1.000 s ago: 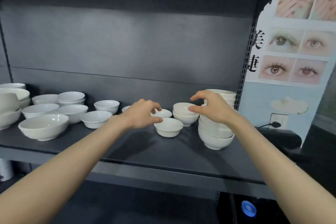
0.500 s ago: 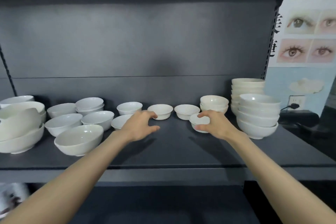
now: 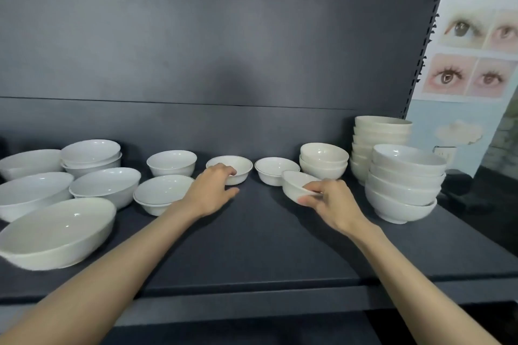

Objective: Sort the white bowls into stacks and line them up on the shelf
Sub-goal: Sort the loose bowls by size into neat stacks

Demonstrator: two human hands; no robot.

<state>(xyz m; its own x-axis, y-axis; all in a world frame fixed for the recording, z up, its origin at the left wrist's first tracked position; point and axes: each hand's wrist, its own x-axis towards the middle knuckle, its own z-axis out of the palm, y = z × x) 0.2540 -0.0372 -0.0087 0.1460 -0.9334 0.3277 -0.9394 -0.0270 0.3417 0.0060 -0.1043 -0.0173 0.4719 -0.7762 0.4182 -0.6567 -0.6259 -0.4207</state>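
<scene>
Dark shelf (image 3: 266, 246), small tilted bowl (image 3: 295, 185) in pinch of right hand (image 3: 333, 204)

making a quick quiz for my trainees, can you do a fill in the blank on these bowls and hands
1. The right hand holds a small bowl that is ____, not level.
2. The short stack just behind that bowl is made of ____ bowls.
3. The tallest stack stands at the ____ end of the shelf.
Missing words: tilted; two; right
</scene>
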